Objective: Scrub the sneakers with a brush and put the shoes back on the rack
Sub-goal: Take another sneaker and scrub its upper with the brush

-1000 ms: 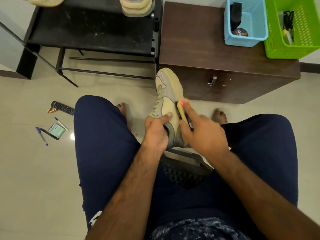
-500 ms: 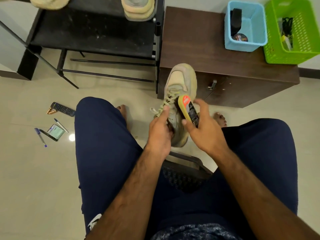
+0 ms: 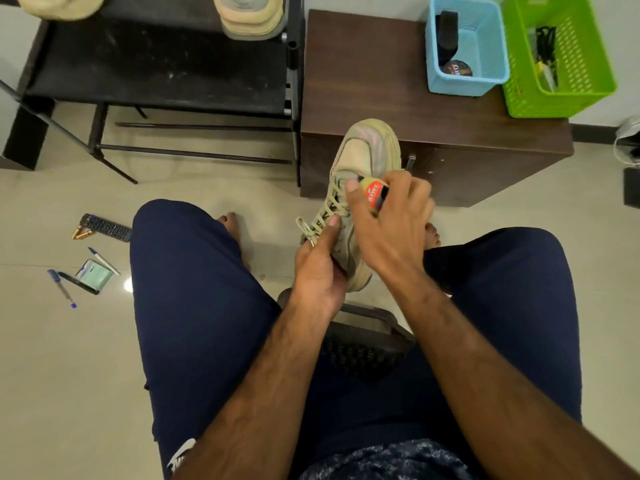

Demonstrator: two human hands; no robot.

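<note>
Over the floor point(image 3: 69, 375), left hand point(image 3: 318, 275) holds one sneaker point(image 3: 367, 150), right hand point(image 3: 391, 230) one brush point(image 3: 375, 195).

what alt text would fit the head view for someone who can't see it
Seen from above, a seated person's left hand holds a tan sneaker by the heel while the right hand grips a brush over its laces. A black rack and a brown cabinet stand behind.

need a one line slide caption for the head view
Seated person grips a beige sneaker in the left hand while the right hand holds a brush against its laces.
</note>
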